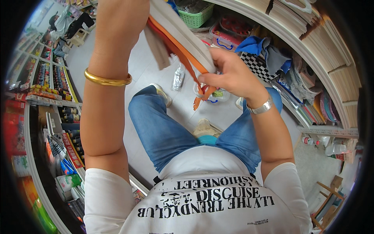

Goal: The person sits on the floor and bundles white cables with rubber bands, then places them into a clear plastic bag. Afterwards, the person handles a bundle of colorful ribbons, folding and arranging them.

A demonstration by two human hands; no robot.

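Long flat strips run slantwise between my two hands: a wide beige strip (185,36) and narrower orange strips (182,52), seemingly of cloth. My left hand (121,20), above a gold bangle (108,79), is at the top edge with its fingers out of sight; the strips come out beside it. My right hand (229,74) pinches their lower end between thumb and fingers. Ragged orange ends (201,96) dangle below that thumb. Another beige length (156,48) hangs loose on the left. Beneath, a clear plastic container (222,95) with something green stands on the floor, partly hidden.
A clear plastic packet (178,76) lies on the tiled floor. My knees are spread around a low stool (206,128). Shelves with a green basket (198,17), a lidded box (223,39) and folders curve along the right. Stocked goods shelves (52,76) line the left. People sit far left.
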